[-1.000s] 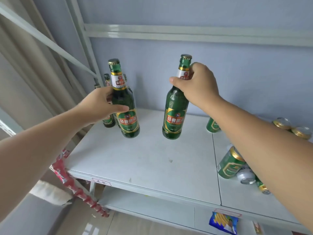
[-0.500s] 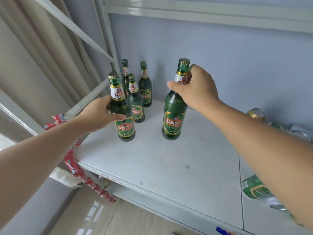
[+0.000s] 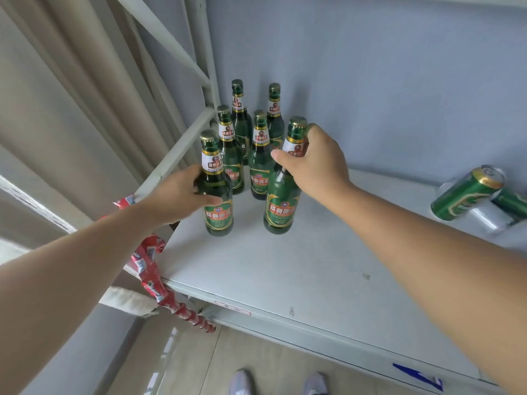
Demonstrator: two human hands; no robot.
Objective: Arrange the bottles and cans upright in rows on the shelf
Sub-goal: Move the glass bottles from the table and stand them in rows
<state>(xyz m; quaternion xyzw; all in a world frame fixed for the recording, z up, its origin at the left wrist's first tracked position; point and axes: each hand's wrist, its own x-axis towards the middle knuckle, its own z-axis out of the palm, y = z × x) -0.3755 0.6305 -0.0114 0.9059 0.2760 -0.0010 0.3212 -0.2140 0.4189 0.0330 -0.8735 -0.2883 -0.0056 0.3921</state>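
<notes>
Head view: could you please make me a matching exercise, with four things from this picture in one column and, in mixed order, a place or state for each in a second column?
Column 1
1. left hand
2. right hand
3. green can
4. red packets

Column 2
A. lies tilted at the right of the shelf
B. hang by the shelf's left edge
C. grips a bottle by the neck
D. grips a second bottle by the body

Pairs: 1-D, 2-C, 3-A, 4-B
</notes>
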